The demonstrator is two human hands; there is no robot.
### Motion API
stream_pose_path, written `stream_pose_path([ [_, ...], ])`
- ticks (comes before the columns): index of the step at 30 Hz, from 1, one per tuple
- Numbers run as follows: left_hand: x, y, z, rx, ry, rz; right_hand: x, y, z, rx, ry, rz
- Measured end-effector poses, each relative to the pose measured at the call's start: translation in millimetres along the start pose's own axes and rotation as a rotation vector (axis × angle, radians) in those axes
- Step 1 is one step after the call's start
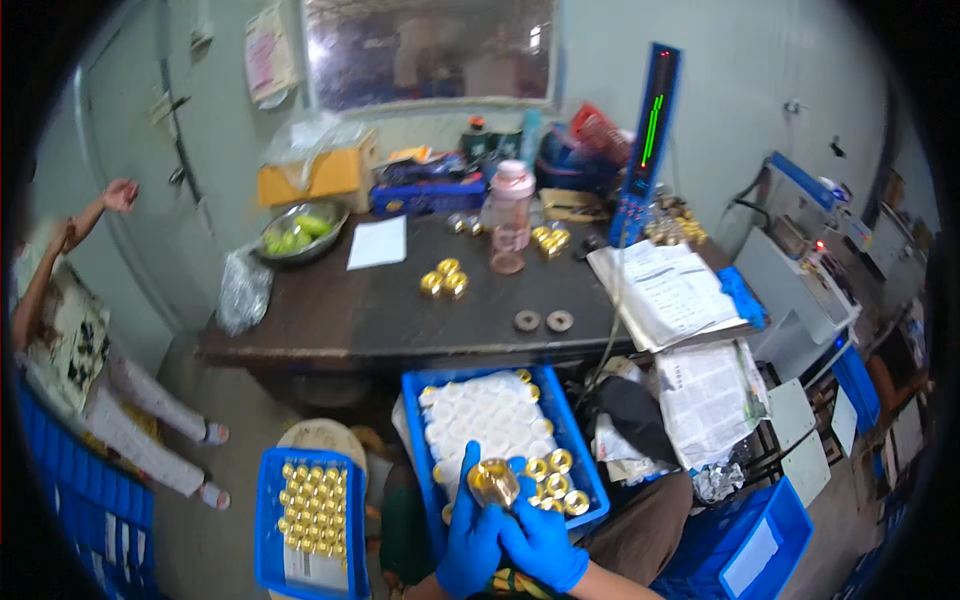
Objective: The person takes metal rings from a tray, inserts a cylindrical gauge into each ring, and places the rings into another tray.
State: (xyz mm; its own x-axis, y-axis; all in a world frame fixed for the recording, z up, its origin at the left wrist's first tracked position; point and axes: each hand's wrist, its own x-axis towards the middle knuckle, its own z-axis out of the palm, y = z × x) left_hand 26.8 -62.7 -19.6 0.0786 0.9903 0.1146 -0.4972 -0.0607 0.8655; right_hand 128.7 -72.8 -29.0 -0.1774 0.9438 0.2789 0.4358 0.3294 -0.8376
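Note:
My left hand and my right hand, both in blue gloves, come together in front of me. Their fingers are closed around a shiny, round, gold-coloured metal part, tilted so its hollow side shows. Right behind them, a blue plastic crate rests near my lap. White round pieces fill much of that crate, with bare gold-coloured metal parts in its near right corner. The gloves hide some of the crate's contents.
At left, a smaller blue tray of gold-coloured parts sits on a stool. Ahead, a dark table carries a pink bottle, papers, a metal bowl and an upright blue gauge. Another person stands far left.

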Motion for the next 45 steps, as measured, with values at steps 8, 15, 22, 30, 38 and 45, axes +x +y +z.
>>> stream_pose_path([
  [8, -8.8, 37.4, -140.7, 0.368, 0.379, -0.005, 6.2, 10.3, 12.8, -0.071, -0.275, 0.061],
  [15, -114.5, -5.4, -317.2, 1.724, 0.449, -0.592, 2.9, 36.6, -2.6, 0.287, -0.157, 0.518],
  [22, -151.8, -77.2, -364.5, 1.648, 0.471, -0.756, -1.0, 25.3, -10.3, 0.195, -0.11, 0.404],
  [30, -121.1, -61.4, -362.6, 1.536, 0.454, -0.398, -9.6, 34.2, -12.5, 0.286, -0.133, 0.601],
  [38, 33.6, -9.8, -112.5, 1.279, -0.13, 0.288, 0.0, 29.4, -8.6, 0.154, -0.288, 0.393],
  [45, 10.9, -103.6, -75.8, 0.892, -0.345, 0.16, 0.7, 56.5, -19.4, 0.411, 0.014, 0.529],
])
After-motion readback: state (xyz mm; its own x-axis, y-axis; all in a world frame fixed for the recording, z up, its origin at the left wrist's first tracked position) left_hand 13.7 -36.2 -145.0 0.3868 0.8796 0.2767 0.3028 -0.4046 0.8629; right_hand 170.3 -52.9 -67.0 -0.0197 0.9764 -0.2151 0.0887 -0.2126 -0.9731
